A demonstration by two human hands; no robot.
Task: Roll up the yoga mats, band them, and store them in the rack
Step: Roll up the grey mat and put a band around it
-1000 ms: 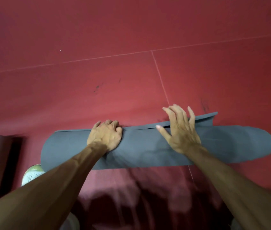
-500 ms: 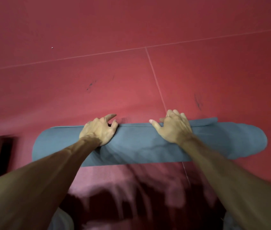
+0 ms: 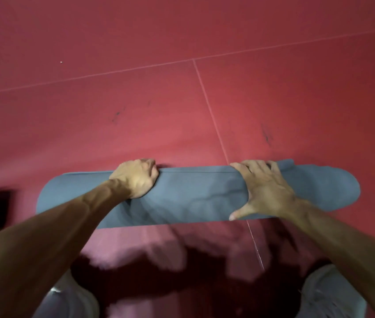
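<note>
mat (image 3: 193, 198): grey roll, mid-frame
left hand (image 3: 136, 177): clamped on far edge
right hand (image 3: 266, 191): wrapped over it, thumb out

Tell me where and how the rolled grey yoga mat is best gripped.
Probably from above, both hands apart across the rolled grey foam yoga mat, as the left hand and right hand lie now, fingers hooked over its far side: the loose outer edge runs there, so that grip pins it.
</note>
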